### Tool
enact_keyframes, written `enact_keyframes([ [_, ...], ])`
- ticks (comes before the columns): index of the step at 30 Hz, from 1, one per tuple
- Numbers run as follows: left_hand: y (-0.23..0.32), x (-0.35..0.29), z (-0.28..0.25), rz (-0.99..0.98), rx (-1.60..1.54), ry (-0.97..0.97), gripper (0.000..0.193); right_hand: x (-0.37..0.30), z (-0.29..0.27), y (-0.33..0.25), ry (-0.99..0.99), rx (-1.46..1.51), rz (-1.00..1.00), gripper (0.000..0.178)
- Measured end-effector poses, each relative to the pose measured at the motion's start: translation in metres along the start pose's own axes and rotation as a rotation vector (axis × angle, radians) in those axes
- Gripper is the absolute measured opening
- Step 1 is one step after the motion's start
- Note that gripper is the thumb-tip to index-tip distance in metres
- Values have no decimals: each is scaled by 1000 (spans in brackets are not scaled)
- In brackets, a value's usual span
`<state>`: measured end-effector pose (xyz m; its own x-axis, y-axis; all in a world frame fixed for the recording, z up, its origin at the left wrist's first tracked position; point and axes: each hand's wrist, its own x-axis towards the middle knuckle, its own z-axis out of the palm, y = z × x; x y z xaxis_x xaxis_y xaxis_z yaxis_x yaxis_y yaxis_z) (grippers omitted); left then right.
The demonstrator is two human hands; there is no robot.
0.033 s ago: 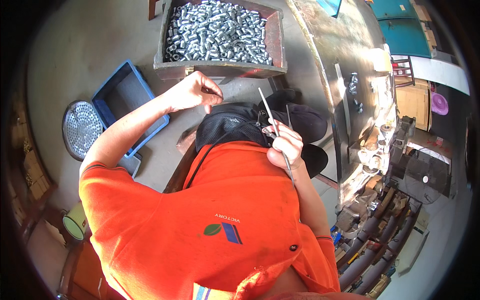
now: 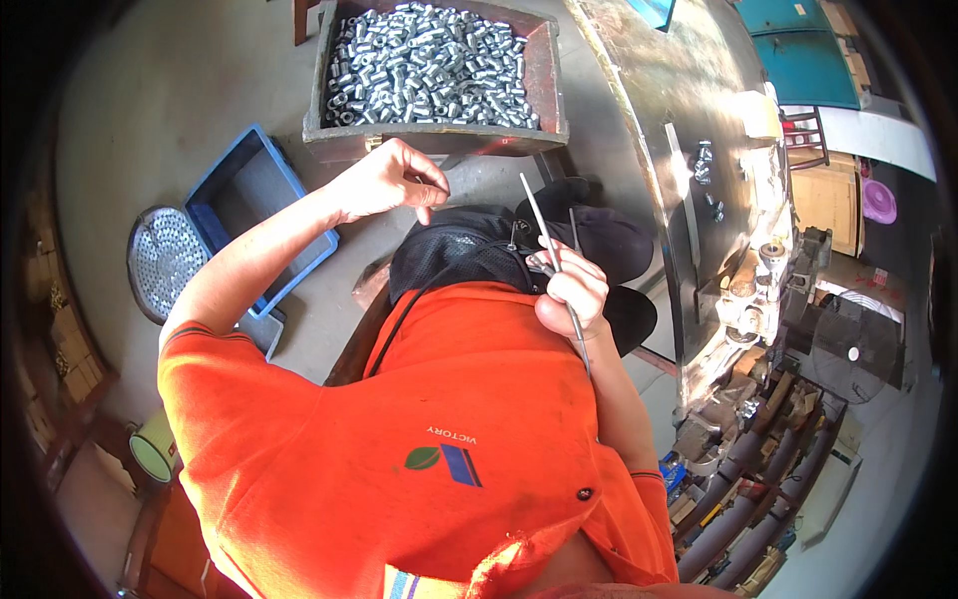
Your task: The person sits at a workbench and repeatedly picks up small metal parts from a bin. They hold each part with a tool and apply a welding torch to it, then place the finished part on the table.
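Observation:
My left hand (image 2: 397,182) is held over my lap, just in front of the metal-filled bin. Its fingers are curled and the thumb is close to the fingertips; anything between them is too small or hidden to make out. In my right hand (image 2: 574,292) is a thin grey metal rod (image 2: 534,207), slanting up and left past my fingers, its lower end reaching toward my wrist. A second thin dark tip (image 2: 575,222) rises beside this hand; whether it joins the rod I cannot tell.
A worn bin (image 2: 554,75) heaped with small silvery hollow metal fittings (image 2: 429,70) stands ahead. To the left are a blue crate (image 2: 261,140) and a round tray (image 2: 135,240) of metal pieces. A metal-topped workbench (image 2: 689,70) with a few fittings (image 2: 705,165) runs along the right.

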<state>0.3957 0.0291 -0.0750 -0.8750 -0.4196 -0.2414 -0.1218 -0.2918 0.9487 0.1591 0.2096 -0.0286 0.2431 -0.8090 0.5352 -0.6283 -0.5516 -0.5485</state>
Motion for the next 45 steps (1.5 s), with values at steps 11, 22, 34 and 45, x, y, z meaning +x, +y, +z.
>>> enact_keyframes([
  [11, 55, 54, 71, -27, -390, -296, 22, -10, -38, -7, 234, -49, 43, 23],
  [22, 68, 122, 166, -113, -472, -451, 29, -38, -93, -8, 519, -102, 215, 28],
  [34, 108, 175, 194, -75, 194, -498, 13, -62, -109, 15, 501, -247, 383, 26],
  [45, 110, 201, 214, 147, 313, -637, 18, -75, -120, 24, 553, -243, 489, 25],
])
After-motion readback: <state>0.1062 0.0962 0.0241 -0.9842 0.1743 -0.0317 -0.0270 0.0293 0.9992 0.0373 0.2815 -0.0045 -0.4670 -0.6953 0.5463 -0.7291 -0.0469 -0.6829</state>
